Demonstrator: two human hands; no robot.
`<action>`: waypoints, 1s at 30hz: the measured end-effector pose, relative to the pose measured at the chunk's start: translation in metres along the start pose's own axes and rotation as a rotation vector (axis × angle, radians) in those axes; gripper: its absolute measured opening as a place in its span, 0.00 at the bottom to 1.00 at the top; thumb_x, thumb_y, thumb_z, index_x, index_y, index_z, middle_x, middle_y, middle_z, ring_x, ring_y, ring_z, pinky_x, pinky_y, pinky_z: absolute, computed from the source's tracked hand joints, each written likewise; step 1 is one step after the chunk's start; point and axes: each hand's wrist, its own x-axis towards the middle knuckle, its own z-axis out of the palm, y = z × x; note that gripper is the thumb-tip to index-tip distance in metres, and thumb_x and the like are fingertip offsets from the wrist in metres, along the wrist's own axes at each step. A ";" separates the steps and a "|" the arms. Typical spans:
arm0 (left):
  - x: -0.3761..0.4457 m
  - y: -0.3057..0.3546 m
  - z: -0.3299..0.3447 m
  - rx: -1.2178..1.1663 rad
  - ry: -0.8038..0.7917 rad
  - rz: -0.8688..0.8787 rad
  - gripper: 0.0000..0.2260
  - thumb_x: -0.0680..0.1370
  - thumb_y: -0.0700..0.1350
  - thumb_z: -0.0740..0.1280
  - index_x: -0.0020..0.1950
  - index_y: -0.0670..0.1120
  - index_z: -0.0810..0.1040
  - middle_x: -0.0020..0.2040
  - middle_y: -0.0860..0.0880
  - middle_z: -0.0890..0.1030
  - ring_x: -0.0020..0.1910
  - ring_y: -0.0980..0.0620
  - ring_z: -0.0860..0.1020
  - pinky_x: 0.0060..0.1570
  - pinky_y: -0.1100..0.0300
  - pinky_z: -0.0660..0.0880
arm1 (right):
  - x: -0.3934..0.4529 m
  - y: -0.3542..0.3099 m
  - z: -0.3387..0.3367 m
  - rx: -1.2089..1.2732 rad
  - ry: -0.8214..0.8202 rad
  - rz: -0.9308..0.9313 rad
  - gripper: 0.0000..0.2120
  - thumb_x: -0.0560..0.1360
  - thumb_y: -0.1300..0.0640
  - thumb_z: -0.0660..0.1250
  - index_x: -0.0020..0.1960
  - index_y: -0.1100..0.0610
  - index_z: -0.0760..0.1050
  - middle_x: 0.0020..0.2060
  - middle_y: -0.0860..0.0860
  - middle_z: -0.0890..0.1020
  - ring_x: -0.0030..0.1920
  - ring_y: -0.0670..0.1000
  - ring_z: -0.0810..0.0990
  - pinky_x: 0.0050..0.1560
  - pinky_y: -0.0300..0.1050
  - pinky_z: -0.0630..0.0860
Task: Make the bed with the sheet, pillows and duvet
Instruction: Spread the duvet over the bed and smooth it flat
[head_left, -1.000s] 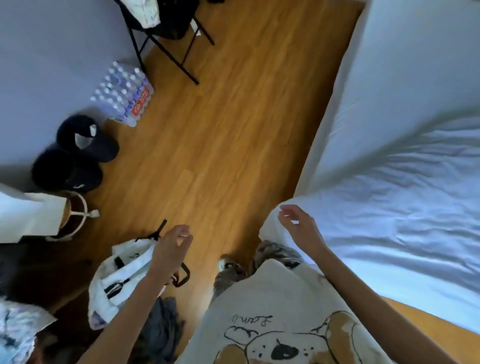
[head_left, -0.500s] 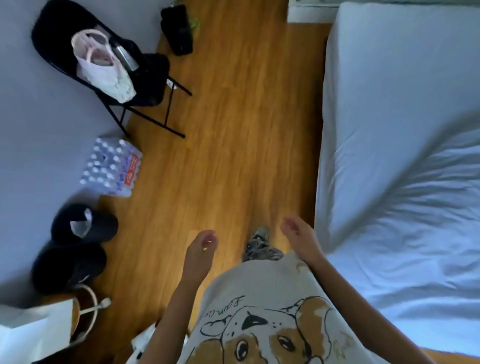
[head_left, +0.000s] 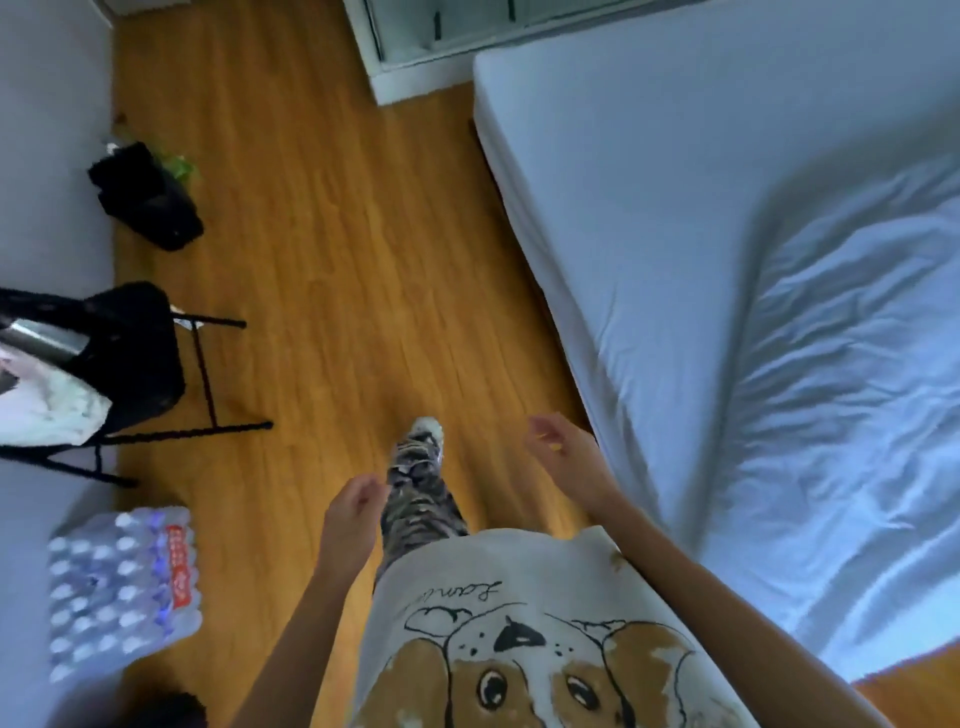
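Wooden floor (head_left: 332, 270) runs as a strip alongside the bed (head_left: 613, 218), which serves as the landmark. On the bed's left side, against the wall, stand a black folding chair (head_left: 140, 353) carrying a pale bag, a black bag (head_left: 148, 200) farther up the floor, and a shrink-wrapped pack of water bottles (head_left: 119, 587) nearer the person. A fitted sheet (head_left: 649, 156) already covers the mattress smoothly. The rumpled duvet (head_left: 857, 389) lies on top, on the bed's right and near portion, its edge running roughly along the bed's length; the head end toward the window is bare. No pillows are in view.

The person stands on the floor just beside the bed's long edge, one patterned leg stepping forward. The right hand (head_left: 563, 457) is near that edge, fingers loosely curled and holding nothing. The left hand (head_left: 353, 506) hangs farther from the bed, fingers likewise relaxed and empty.

The duvet lies to the right of both hands, so the right hand is the nearer one. Judging by the stance, the person is walking along the bed toward its head end, probably to draw the duvet up or fetch the pillows.
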 end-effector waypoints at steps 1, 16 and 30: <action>0.027 0.011 -0.003 0.049 -0.051 0.026 0.06 0.81 0.47 0.63 0.56 0.50 0.77 0.52 0.52 0.80 0.53 0.52 0.78 0.49 0.59 0.72 | 0.013 -0.005 0.001 0.022 0.051 0.028 0.16 0.78 0.48 0.64 0.65 0.50 0.73 0.54 0.43 0.78 0.53 0.44 0.78 0.45 0.30 0.69; 0.319 0.260 -0.001 0.556 -0.668 0.503 0.07 0.81 0.47 0.63 0.59 0.51 0.75 0.52 0.54 0.78 0.52 0.56 0.76 0.46 0.69 0.71 | 0.099 -0.101 0.011 0.412 0.725 0.351 0.10 0.78 0.53 0.66 0.58 0.51 0.74 0.47 0.46 0.79 0.49 0.44 0.79 0.49 0.36 0.74; 0.378 0.365 0.212 0.662 -0.779 0.516 0.11 0.81 0.44 0.64 0.63 0.45 0.75 0.53 0.51 0.78 0.52 0.56 0.76 0.46 0.72 0.70 | 0.206 -0.030 -0.116 0.689 0.872 0.542 0.10 0.78 0.55 0.67 0.58 0.54 0.75 0.48 0.48 0.81 0.49 0.46 0.80 0.44 0.30 0.73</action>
